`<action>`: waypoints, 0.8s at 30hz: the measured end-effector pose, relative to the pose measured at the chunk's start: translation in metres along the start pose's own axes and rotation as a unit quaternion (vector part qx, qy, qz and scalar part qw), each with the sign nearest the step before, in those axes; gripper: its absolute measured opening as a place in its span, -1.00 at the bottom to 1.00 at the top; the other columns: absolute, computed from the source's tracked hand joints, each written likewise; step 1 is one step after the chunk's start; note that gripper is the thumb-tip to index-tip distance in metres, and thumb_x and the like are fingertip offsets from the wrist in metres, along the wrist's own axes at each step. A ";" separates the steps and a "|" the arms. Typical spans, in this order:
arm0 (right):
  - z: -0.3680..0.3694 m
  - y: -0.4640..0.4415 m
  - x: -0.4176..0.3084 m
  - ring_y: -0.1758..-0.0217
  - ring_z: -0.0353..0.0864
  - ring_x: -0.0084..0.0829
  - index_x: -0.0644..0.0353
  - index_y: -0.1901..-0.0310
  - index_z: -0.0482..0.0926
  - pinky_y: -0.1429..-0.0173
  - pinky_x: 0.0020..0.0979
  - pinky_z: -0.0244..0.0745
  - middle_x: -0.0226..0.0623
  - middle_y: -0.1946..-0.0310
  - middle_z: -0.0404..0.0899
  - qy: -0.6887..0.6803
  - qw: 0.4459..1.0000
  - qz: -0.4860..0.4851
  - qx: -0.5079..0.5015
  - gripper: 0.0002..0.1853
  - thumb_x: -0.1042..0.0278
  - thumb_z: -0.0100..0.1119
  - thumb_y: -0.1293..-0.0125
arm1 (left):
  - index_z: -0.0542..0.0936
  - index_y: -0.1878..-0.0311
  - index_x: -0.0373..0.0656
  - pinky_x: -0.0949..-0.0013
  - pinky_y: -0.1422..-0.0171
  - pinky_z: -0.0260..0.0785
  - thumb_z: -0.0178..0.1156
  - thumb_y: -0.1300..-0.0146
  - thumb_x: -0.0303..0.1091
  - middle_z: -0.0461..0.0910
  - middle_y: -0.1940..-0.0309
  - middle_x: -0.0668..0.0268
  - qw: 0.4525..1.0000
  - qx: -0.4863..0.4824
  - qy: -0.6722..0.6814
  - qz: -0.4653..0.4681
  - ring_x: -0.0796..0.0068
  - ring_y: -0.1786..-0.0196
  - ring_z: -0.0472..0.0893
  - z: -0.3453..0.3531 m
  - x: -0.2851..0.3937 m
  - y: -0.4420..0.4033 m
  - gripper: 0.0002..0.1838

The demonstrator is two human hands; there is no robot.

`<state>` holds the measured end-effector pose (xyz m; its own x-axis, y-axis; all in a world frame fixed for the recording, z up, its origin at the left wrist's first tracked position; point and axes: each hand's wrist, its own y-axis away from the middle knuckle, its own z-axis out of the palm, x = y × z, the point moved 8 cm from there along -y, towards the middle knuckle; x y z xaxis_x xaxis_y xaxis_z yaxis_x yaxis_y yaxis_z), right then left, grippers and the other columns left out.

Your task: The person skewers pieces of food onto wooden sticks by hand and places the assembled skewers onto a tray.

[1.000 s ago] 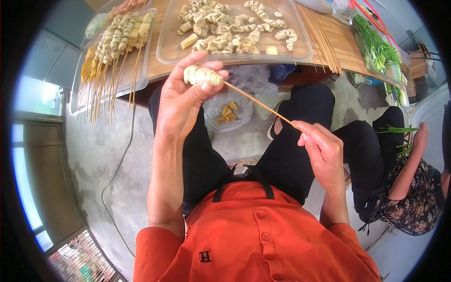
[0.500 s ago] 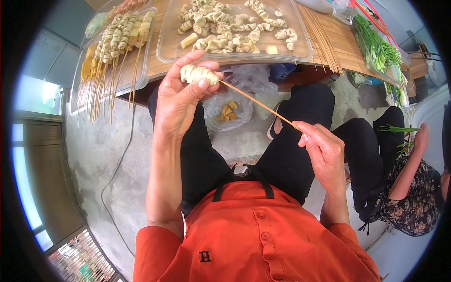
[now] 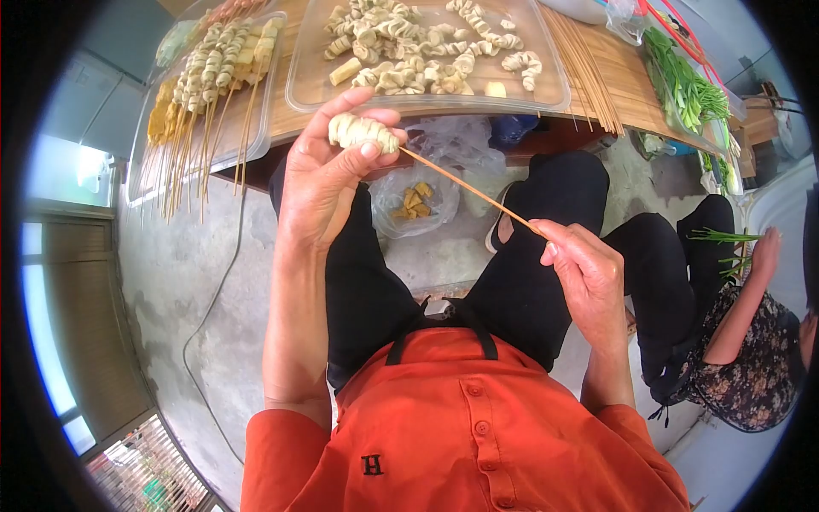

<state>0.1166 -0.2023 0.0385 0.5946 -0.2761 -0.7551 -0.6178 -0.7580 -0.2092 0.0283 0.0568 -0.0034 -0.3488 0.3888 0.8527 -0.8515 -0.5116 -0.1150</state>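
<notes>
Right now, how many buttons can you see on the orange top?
4, lined up on the orange top: first button nearest the waist, then second button, third button, and fourth button at the picture's bottom edge. More may be hidden.

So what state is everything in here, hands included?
Left hand: closed around the coiled piece
Right hand: pinching the stick
Coiled piece: wound up, at the stick's end
Stick: slanting between the hands
Middle tray: uncovered, holding loose coils
Loaded skewers: bunched together
Spare sticks: bare, side by side
Plastic bag: crumpled, yellowish chunks showing
Leafy greens: heaped
</notes>
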 end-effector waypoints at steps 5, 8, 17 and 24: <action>0.000 0.000 -0.001 0.43 0.55 -0.42 0.32 -0.01 0.61 0.34 -0.46 0.44 -0.23 0.48 0.48 0.002 1.000 -0.006 -0.001 -0.66 0.74 0.10 -0.20 | 0.36 -0.32 -0.26 0.30 -0.05 0.60 0.29 -0.23 -0.53 0.60 -0.03 0.08 1.000 0.002 -0.006 0.010 0.27 -0.02 0.67 0.000 0.001 -0.001 -0.42; 0.000 -0.001 -0.002 0.44 0.55 -0.42 0.32 -0.01 0.61 0.34 -0.46 0.44 -0.23 0.48 0.48 0.005 1.000 -0.007 -0.002 -0.66 0.74 0.10 -0.20 | 0.37 -0.31 -0.27 0.30 -0.07 0.60 0.29 -0.22 -0.54 0.60 -0.03 0.07 1.000 -0.008 -0.009 0.010 0.26 -0.02 0.67 0.003 0.003 -0.001 -0.42; -0.002 -0.001 -0.002 0.43 0.54 -0.41 0.32 0.00 0.61 0.34 -0.46 0.44 -0.23 0.47 0.48 0.006 1.000 -0.004 -0.005 -0.66 0.76 0.10 -0.18 | 0.39 -0.30 -0.28 0.31 -0.12 0.57 0.31 -0.19 -0.57 0.61 0.00 0.06 0.999 -0.027 -0.027 0.002 0.26 -0.02 0.67 0.007 0.003 0.000 -0.41; -0.002 -0.001 -0.002 0.43 0.55 -0.41 0.31 0.01 0.62 0.34 -0.46 0.44 -0.23 0.47 0.49 0.007 1.000 -0.006 -0.003 -0.66 0.75 0.11 -0.19 | 0.34 -0.32 -0.32 0.34 -0.10 0.59 0.32 -0.18 -0.54 0.58 -0.02 0.07 0.998 -0.043 -0.051 -0.015 0.28 -0.03 0.65 0.013 0.003 0.001 -0.37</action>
<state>0.1170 -0.2026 0.0411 0.6099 -0.2749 -0.7433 -0.6066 -0.7655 -0.2145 0.0317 0.0476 0.0052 -0.2855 0.3212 0.9030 -0.8931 -0.4310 -0.1290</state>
